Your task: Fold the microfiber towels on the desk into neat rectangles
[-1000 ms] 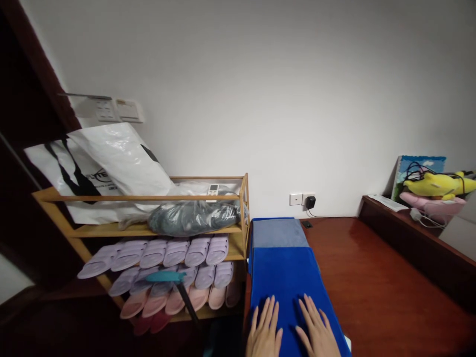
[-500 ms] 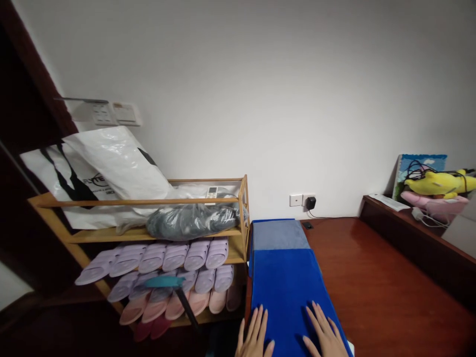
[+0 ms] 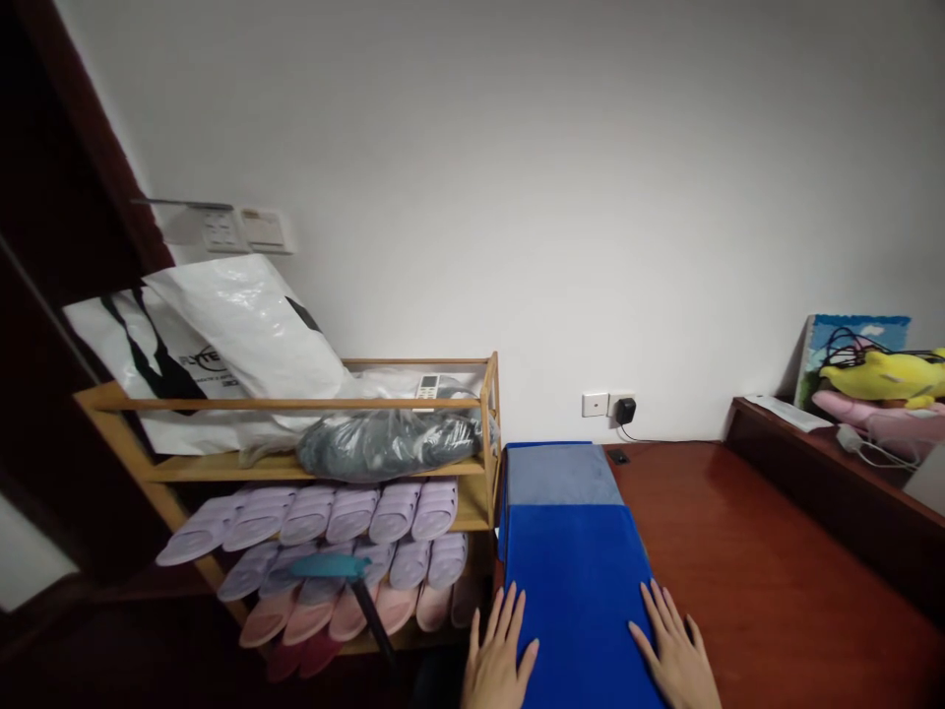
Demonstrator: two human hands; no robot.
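A long blue cloth (image 3: 572,571) with a grey band (image 3: 562,477) at its far end lies on the brown wooden tabletop. My left hand (image 3: 499,652) rests palm down along the cloth's left edge, fingers stretched out. On the opposite edge, my right hand (image 3: 673,645) lies with fingers spread, partly over the cloth and partly over the wood. Neither hand grips anything. The near end of the cloth runs out of the picture.
Left of the table stands a wooden shoe rack (image 3: 166,471) with several lilac slippers (image 3: 352,510), a white bag (image 3: 247,320) and a remote control (image 3: 426,387). A black plug (image 3: 625,410) sits in the wall. A raised ledge (image 3: 834,473) at right bears a yellow plush toy (image 3: 882,378).
My hands have moved farther apart and slightly forward. The right hand has slid outward to the cloth's right edge. The view has shifted a little.
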